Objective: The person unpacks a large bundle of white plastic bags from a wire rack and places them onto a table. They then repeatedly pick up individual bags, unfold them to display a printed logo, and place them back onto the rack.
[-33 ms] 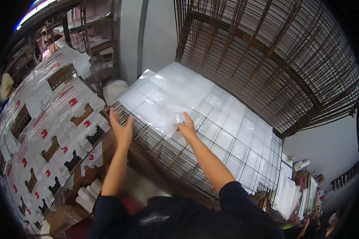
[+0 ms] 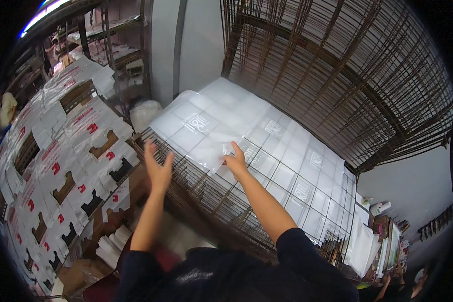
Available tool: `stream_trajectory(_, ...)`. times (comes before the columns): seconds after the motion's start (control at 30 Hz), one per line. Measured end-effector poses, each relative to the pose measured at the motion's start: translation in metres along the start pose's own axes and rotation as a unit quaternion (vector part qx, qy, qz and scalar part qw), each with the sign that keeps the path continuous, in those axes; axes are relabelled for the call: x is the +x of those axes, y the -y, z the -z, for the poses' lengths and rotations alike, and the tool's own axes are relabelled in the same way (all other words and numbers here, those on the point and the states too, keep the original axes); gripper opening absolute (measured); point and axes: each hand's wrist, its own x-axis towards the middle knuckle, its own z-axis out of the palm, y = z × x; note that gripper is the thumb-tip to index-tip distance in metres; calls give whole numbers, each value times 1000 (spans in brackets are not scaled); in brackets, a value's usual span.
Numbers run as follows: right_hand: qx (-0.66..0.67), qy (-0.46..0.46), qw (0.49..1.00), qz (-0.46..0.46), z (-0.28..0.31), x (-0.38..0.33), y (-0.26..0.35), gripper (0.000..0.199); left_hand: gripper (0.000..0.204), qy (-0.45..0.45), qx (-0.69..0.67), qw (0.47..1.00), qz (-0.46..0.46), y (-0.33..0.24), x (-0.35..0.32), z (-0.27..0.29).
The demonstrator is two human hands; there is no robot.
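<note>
A translucent plastic bag (image 2: pixel 196 123) with white print lies over the left end of a wire drying rack (image 2: pixel 226 189). My right hand (image 2: pixel 237 162) pinches the bag's near right corner between thumb and fingers. To the left of the bag, above the rack's near left edge, my left hand (image 2: pixel 159 168) is open with its fingers apart and nothing in it. More printed translucent bags (image 2: pixel 302 190) lie along the rack to the right, partly under wire grid lines.
Raised wire racks (image 2: pixel 332 60) tilt up behind the bags. At left, white bags with red print (image 2: pixel 93 118) cover another rack. Rolled white material (image 2: pixel 115 246) and a cardboard box (image 2: pixel 83 274) sit low at left. Other people are partly visible at the left and lower right edges.
My left hand has shifted slightly right and toward me. The bag's far left edge, raised and creased before, now lies flatter. My right hand stays on its corner.
</note>
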Motion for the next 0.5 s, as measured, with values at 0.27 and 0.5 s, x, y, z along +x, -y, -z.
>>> stream_trajectory(0.27,-2,-17,1000,-2,-10,9,9,74,56,77,180,968,-157,12,-61,-12)
stream_trajectory(0.5,-80,-60,995,25,-6,14,2,69,48,76,170,970,-158,16,-61,-14)
